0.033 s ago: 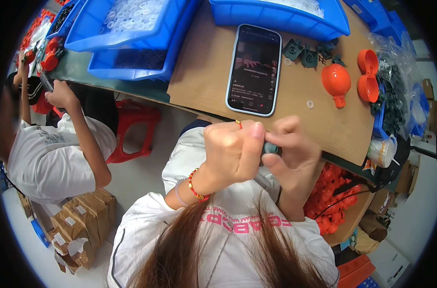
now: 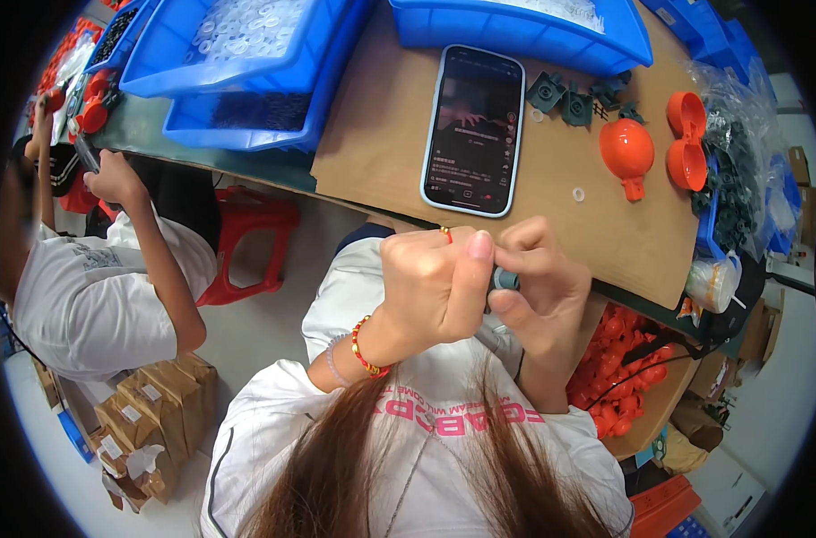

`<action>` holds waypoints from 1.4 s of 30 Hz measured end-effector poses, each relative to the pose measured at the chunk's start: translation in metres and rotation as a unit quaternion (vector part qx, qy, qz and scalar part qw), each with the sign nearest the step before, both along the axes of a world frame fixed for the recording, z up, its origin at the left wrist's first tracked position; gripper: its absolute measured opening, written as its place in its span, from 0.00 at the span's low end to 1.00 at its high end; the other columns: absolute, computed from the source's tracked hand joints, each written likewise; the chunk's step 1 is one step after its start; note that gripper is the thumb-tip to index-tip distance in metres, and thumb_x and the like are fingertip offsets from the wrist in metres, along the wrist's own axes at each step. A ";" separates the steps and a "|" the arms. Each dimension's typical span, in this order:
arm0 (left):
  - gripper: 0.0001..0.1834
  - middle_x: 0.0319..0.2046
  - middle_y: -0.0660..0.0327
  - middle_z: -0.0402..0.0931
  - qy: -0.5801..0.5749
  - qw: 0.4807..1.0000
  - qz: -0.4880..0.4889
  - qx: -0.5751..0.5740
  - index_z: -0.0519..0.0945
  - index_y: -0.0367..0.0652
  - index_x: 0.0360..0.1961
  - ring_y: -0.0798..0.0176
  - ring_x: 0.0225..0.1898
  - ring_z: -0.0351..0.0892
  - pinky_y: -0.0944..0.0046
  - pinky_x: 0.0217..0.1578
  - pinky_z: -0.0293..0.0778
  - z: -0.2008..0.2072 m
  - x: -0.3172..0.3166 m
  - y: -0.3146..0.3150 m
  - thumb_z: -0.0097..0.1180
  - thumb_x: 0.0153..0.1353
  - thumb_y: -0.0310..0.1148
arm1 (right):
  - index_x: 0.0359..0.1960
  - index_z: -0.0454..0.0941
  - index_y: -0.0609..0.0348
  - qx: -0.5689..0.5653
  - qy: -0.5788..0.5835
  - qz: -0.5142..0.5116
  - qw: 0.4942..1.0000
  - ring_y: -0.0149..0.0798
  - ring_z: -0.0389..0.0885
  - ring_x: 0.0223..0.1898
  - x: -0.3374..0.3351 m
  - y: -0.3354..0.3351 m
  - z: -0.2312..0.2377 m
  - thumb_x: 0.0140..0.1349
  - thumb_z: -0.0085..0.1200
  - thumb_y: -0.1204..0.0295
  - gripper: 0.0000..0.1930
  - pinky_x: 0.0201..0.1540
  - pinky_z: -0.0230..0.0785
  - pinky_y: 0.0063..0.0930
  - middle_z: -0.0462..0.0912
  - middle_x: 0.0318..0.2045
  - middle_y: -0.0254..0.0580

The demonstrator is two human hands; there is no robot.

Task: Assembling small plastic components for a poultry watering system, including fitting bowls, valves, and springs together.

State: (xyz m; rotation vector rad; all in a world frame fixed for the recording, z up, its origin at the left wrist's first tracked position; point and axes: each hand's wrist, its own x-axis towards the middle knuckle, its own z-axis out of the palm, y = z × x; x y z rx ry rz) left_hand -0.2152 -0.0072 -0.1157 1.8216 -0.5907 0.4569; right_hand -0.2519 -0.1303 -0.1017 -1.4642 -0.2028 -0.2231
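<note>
Off the near edge of the table [image 2: 142, 127], a dark green piece [image 2: 507, 280] juts from the tightly curled left hand [image 2: 433, 285], pinched by the right hand [image 2: 551, 291], where a fingertip's slip could drop it

From here: light-blue-edged phone [image 2: 473, 125] face up on brown cardboard sheet [image 2: 551, 193], screen lit; white-shirted co-worker [image 2: 99, 300] beside red plastic stool [image 2: 243, 215]; brown-wrapped packages [image 2: 152, 408] near co-worker

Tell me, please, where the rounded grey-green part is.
Head view: the part is right of centre, between left grip and right grip, below the blue-edged rectangular phone.
</note>
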 end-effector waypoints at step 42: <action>0.18 0.47 0.51 0.70 0.369 0.829 -0.268 -0.323 0.66 0.34 0.49 0.66 0.45 0.72 0.64 0.46 0.68 0.015 0.006 -0.002 0.45 0.61 0.34 | 0.26 0.76 0.56 -0.460 -0.130 -0.148 0.866 0.43 0.71 0.41 0.007 0.000 0.019 0.39 0.60 0.75 0.09 0.46 0.58 0.32 0.76 0.38 0.41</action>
